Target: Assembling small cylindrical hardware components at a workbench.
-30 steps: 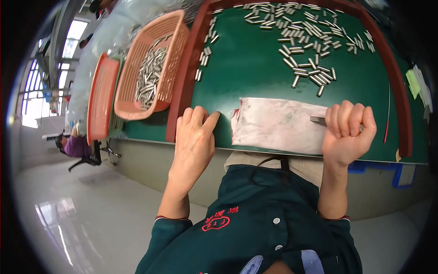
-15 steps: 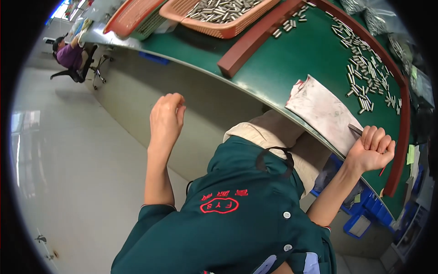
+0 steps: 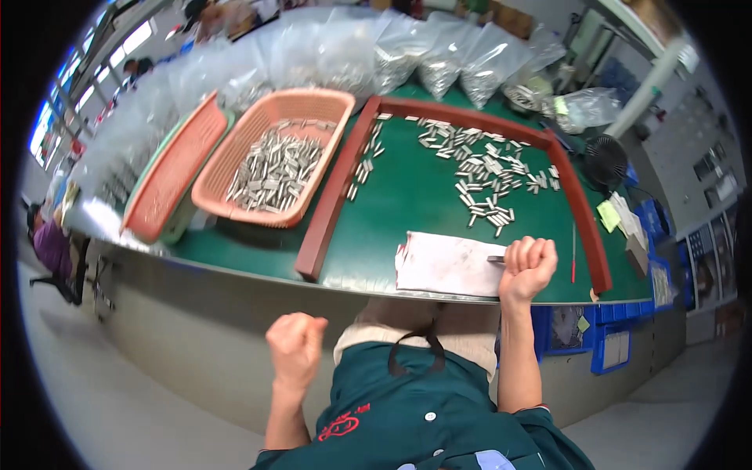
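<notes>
From what shows, you look partway through: a heap of bare metal pins (image 3: 276, 168) sits in the orange basket (image 3: 233, 151), at ten o'clock from the folded white cloth (image 3: 446, 263), while plenty of loose pins (image 3: 490, 166) remain spread on the green tabletop (image 3: 399, 184), mostly toward twelve to one o'clock, with a few along the frame (image 3: 332, 211) toward eleven. Which lot is finished, you cannot tell from here. Your right hand (image 3: 528, 268) is closed in a fist around a grey metal piece (image 3: 495, 258), its end jutting toward nine o'clock over the cloth. Your left hand (image 3: 294, 345), off the table at eight o'clock from the cloth, has its fingers curled in; nothing shows in it, though its palm is hidden.
</notes>
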A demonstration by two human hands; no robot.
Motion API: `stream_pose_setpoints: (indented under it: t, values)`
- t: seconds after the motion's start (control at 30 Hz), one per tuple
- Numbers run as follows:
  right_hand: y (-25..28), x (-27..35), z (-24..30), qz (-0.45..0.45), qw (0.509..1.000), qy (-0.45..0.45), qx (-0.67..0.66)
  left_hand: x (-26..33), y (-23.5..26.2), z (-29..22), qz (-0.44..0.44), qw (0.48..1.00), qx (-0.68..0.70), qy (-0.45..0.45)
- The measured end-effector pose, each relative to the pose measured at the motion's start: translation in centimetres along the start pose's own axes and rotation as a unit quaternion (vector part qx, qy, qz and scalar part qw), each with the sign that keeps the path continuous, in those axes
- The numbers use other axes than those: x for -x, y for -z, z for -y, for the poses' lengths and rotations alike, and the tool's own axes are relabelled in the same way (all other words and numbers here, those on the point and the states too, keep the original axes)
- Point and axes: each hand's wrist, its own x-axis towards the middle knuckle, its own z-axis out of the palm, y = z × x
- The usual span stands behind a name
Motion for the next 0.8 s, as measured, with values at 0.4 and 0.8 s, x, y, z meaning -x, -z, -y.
stream_pose_setpoints:
  t: [0.4, 0.8]
  values:
    - [-1.5, 0.3, -1.4, -0.075, 0.995, 0.065, 0.001, -6.3, -9.8, -0.6, -0.089, 0.984, -0.106, -0.117]
    - [-1.9, 0.4, -1.0, 0.000, 0.992, 0.037, 0.117, -6.3, -9.7, -0.5, -0.037, 0.993, -0.062, -0.092]
